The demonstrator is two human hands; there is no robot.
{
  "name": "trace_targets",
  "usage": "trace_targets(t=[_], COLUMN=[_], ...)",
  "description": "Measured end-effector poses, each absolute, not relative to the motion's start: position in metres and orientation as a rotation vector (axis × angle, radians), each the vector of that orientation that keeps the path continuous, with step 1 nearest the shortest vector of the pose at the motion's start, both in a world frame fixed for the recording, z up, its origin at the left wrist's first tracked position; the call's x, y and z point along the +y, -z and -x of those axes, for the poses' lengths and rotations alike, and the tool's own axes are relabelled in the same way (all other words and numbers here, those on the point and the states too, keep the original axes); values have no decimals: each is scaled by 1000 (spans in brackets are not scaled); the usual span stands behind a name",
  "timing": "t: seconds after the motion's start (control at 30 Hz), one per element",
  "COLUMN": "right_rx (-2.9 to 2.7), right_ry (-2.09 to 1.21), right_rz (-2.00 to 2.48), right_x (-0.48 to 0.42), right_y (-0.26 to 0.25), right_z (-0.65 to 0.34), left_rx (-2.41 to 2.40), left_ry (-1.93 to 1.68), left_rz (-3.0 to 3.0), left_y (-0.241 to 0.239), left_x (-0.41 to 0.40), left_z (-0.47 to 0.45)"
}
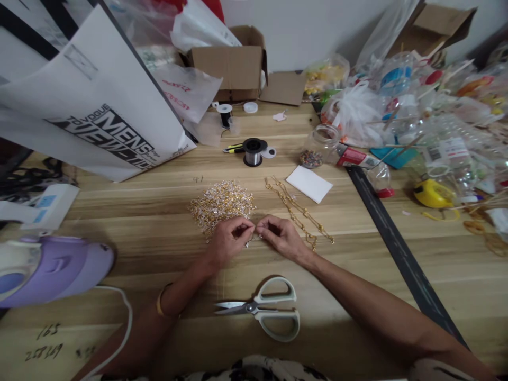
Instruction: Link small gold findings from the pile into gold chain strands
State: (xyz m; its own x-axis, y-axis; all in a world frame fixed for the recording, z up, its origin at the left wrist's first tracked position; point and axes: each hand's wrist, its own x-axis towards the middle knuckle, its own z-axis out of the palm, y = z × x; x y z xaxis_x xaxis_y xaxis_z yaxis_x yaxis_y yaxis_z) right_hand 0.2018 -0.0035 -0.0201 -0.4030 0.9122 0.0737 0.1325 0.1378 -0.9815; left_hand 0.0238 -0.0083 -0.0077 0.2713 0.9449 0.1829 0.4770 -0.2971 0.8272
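Beside the glittering heap of small pieces (224, 200), the left hand (229, 239) and right hand (281, 236) pinch fingertips together, on what cannot be told. Slackened pressure could drop it there.

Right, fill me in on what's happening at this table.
A person's left hand and right hand meet almost fingertip to fingertip over the wooden table, each pinched together; whatever they hold is too small to make out. A heap of tiny gold and silvery pieces lies just beyond the left hand. Gold beaded chains lie beyond the right, and scissors, blades slightly apart, lie nearer the person.
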Motion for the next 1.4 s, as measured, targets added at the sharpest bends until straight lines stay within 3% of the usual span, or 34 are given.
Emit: trace_targets(t=[0.23,1.4], right_rx=[-1697,-1707], right_ry=[-1234,-1335], right_rz=[984,961], right_x=[-3,-5], right_y=[21,17], right_z=[-202,-202], left_rx=[1277,1315], left_ry=[-918,-931], left_rz=[-1862,-1879], left_y=[8,6], left_x=[-8,-7], left_z=[-23,-24])
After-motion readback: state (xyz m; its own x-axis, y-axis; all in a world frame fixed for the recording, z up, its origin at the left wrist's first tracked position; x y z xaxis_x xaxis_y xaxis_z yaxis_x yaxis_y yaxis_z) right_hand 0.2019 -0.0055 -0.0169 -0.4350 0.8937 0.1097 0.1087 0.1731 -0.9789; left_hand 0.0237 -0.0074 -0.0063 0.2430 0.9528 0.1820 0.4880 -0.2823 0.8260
